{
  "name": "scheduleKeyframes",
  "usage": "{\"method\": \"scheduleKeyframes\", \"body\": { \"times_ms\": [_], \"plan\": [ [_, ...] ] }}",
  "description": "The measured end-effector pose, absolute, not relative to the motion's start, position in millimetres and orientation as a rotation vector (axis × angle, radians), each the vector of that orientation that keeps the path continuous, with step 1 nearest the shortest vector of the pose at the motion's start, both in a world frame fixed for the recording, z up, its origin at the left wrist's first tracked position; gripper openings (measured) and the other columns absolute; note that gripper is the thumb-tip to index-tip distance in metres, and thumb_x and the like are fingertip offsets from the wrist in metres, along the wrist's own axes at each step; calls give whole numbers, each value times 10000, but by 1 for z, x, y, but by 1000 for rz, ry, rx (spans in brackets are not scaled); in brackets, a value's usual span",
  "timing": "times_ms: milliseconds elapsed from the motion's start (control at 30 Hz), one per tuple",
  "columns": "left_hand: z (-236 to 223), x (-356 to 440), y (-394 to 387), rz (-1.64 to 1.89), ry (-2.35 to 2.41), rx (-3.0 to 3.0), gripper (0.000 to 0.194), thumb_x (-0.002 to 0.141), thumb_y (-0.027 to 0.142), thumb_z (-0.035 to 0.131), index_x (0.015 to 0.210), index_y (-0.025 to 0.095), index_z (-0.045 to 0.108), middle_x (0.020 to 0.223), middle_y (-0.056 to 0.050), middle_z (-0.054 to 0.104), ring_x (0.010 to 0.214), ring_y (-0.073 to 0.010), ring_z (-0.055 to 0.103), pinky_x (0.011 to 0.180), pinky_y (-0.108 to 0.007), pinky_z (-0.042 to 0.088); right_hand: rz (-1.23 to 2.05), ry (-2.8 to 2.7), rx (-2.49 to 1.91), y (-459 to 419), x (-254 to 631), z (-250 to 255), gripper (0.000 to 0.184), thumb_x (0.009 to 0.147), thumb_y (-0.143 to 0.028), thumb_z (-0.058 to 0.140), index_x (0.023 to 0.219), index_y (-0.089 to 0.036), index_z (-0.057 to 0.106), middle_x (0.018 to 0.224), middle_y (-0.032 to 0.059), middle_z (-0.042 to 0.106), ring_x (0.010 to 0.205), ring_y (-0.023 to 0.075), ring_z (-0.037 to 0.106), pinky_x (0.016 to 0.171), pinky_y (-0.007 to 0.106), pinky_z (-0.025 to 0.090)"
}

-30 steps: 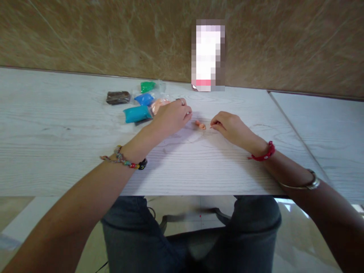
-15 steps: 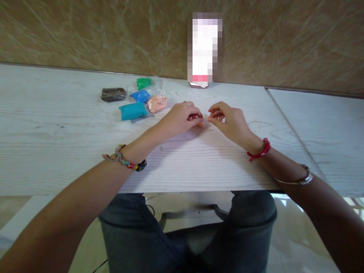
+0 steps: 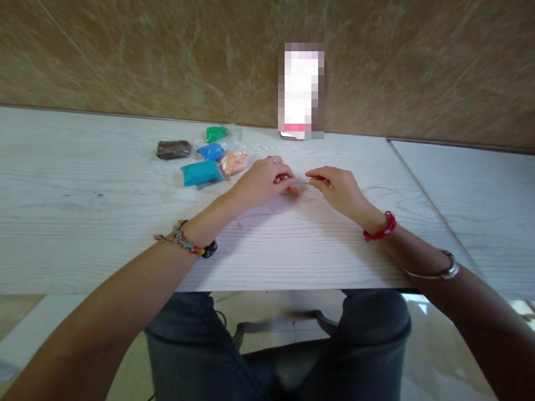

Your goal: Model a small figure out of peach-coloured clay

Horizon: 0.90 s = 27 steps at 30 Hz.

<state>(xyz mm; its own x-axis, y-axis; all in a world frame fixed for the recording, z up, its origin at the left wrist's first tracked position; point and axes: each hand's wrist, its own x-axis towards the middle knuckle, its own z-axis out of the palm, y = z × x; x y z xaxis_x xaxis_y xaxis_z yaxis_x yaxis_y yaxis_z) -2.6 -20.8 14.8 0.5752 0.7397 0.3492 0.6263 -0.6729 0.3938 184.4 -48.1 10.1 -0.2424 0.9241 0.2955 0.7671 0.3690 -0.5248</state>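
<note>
My left hand (image 3: 267, 177) is closed in a pinch, with a small orange lump that looks like modelling clay (image 3: 293, 190) showing under its fingertips. A faint see-through film, like the end of a plastic packet (image 3: 301, 181), stretches from there towards the right. At its other end the thumb and forefinger of my right hand (image 3: 336, 185) are pinched together on that film. Both hands are just above the white table, a short gap apart. The rest of the packet is hidden by the left fingers.
Left of my hands lie clear packets of clay: peach (image 3: 234, 162), turquoise (image 3: 201, 173), blue (image 3: 211, 151), green (image 3: 216, 133) and brown (image 3: 174, 149). A phone with a blurred screen (image 3: 298, 92) leans on the marbled wall (image 3: 167, 61). The white table (image 3: 267, 256) ends above my knees.
My right hand's fingers have drawn closer together and sit slightly flatter. More of the orange lump shows under my left hand. The whole view has shifted a little downward.
</note>
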Motion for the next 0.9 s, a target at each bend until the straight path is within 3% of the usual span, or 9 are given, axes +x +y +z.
{"method": "scheduleKeyframes", "body": {
  "times_ms": [100,367,567,767,900],
  "plan": [
    [16,-4,-19,758,1193,2580,187,800,237,519,769,139,675,735,-24,598,726,-127,525,664,-252,379,338,-2147,-1450,-47,185,11,195,785,-150,509,805,-176,701,855,44,690,804,179,612,731,304,439],
    [15,-5,-19,715,1185,2585,185,798,236,517,785,142,677,752,-31,607,743,-134,527,670,-255,378,320,-2094,-1436,-46,184,10,70,707,-114,609,724,-151,667,763,41,593,691,134,534,636,267,411],
    [14,-9,-12,732,1259,2601,214,806,235,495,722,127,660,697,-26,588,671,-120,498,645,-256,362,216,-2115,-1317,-39,190,3,217,782,-73,482,680,-167,649,737,41,566,742,150,522,690,290,400],
    [15,-9,-13,726,1273,2594,204,800,219,494,706,131,652,680,-21,584,653,-116,492,638,-251,355,313,-2115,-1286,-42,188,6,45,722,-129,607,702,-161,633,750,24,547,638,113,489,590,248,395],
    [14,-11,-10,720,1304,2605,221,805,230,478,702,133,648,688,-30,593,666,-126,504,615,-252,343,293,-2147,-1222,-42,187,3,171,810,-135,476,735,-164,627,766,42,535,710,131,501,655,265,403]
  ]
}}
